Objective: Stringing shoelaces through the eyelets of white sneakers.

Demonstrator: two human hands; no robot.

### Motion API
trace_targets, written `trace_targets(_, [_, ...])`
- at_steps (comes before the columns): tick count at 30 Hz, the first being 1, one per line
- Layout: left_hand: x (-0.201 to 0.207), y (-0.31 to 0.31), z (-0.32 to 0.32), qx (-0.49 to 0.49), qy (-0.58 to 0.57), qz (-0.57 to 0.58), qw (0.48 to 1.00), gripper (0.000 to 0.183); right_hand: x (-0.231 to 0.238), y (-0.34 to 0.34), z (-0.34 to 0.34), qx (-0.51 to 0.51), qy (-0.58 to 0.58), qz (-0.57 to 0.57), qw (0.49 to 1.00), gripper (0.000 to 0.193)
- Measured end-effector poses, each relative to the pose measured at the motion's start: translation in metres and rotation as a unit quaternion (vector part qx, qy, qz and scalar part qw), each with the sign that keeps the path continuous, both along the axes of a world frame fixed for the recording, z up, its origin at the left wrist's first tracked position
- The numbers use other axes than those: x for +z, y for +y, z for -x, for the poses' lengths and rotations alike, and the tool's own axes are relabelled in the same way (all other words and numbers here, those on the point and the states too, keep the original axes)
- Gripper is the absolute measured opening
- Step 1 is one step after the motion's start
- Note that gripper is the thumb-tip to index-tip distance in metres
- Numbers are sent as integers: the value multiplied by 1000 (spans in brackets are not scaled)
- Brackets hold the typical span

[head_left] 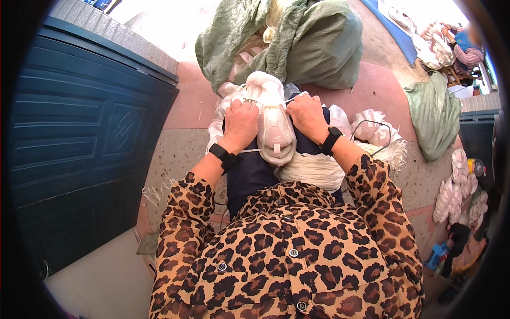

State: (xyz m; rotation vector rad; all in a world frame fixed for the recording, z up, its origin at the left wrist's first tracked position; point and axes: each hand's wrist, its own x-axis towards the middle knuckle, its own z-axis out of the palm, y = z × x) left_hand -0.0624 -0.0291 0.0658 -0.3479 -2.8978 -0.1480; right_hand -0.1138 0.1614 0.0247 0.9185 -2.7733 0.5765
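Note:
A pale pink and white sneaker (pixel 276 135) rests between my thighs, its toe pointing away from me. My left hand (pixel 241 123) is closed at its left side and my right hand (pixel 309 118) at its right. Each pinches a strand of the white shoelace (pixel 260 101), which stretches across the upper between them. The fingertips are partly hidden behind the knuckles. Under the heel, a thick bundle of cream laces (pixel 313 171) lies across my lap.
A large green woven sack (pixel 324 50) stands ahead, more pale shoes (pixel 372 127) sit right of my knees. A second green sack (pixel 438 117) slumps farther right. Bundled shoes (pixel 451 199) lie along the right side. Another person (pixel 465 50) works at far right. A blue door (pixel 87 138) stands left.

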Motion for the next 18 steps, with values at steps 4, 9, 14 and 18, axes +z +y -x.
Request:
trace_targets(4, [3,-1,7,-49,-20,40,998,8,-1,1,1,4,-4,6,1000,15])
trace_targets(9, [-4,7,12,-26,-29,41,998,7,0,1,1,13,-4,9,1000,15])
trace_targets(14, [3,13,-1,80,-4,-23,997,17,10,2,-7,11,-28,4,1000,17])
trace_targets(18, [8,26,-17,56,-13,90,994,21,16,5,-10,29,-115,-47,992,26])
